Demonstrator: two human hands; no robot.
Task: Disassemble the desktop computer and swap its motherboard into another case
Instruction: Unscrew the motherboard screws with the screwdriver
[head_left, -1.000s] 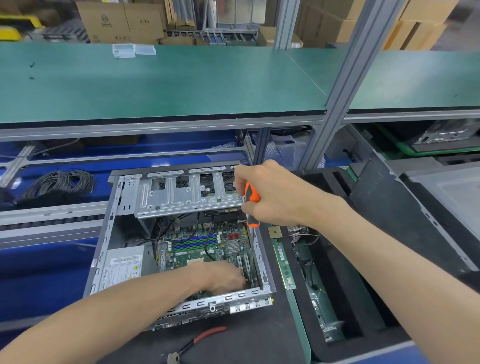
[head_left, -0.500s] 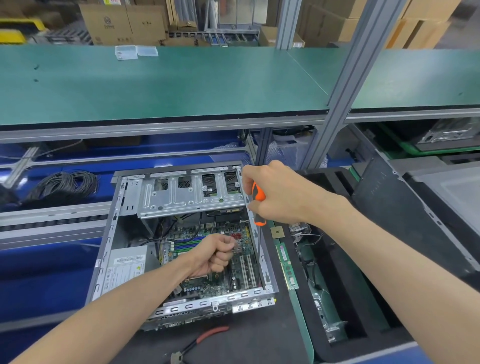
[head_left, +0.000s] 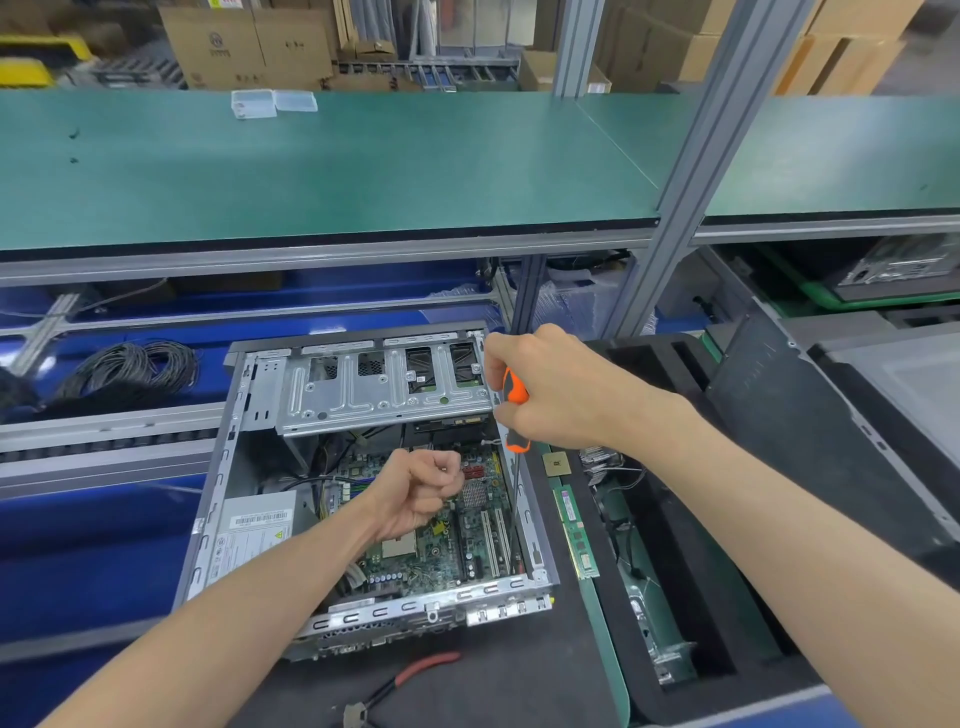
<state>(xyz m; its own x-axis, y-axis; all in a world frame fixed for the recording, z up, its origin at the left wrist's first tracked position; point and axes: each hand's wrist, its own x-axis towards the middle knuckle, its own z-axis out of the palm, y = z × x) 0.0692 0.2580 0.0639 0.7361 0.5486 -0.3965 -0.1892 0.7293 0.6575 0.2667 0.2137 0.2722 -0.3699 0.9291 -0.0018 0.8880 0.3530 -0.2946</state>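
An open desktop case (head_left: 426, 608) lies on the black mat with its green motherboard (head_left: 441, 551) exposed inside. My left hand (head_left: 415, 493) hovers over the board as a closed fist; nothing shows in it. At the case's far right corner, my right hand (head_left: 550, 395) grips an orange-and-black screwdriver (head_left: 514, 389). Its long shaft runs down along the right wall to the board's near right corner. A silver drive cage (head_left: 374, 395) spans the far end, and a power supply (head_left: 254, 535) sits at the left.
A memory stick (head_left: 574, 530) and a CPU chip (head_left: 556, 464) lie just right of the case. Red-handled pliers (head_left: 410, 675) lie near the front. A black foam tray (head_left: 675, 519) and a dark case panel (head_left: 831, 415) stand right. Coiled cable (head_left: 130, 369) lies at the left.
My left hand has lifted from the board's near edge and closed into a fist above the middle of the board. The right hand with the screwdriver has stayed nearly still.
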